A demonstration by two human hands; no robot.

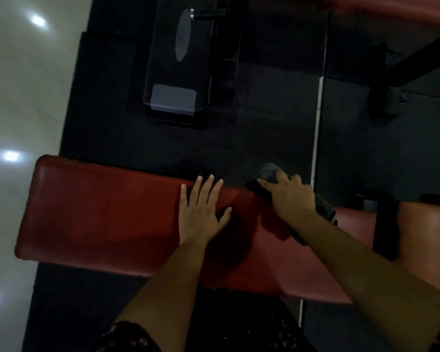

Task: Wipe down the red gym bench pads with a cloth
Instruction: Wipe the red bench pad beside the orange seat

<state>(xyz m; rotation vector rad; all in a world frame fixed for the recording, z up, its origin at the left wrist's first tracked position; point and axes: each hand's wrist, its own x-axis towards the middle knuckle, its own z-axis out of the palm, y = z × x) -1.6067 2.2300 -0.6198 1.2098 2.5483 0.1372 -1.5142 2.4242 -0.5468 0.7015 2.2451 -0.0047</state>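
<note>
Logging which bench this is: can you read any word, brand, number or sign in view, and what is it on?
None can be read.
The grey rectangular patch and the grey oval patch on the black equipment show no legible text: too blurred.
The red bench pad bears no visible marking.

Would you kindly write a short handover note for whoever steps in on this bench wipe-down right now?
Left hand: open, flat on the long red padded bench pad, fingers spread.
Right hand: grips the dark grey cloth at that pad's far edge, towards its right end.
The second red pad lies further right, past a black gap.
Done: wiping is under way; which areas are already wiped cannot be told.
Left: probably the long pad's left stretch and the second pad.
</note>
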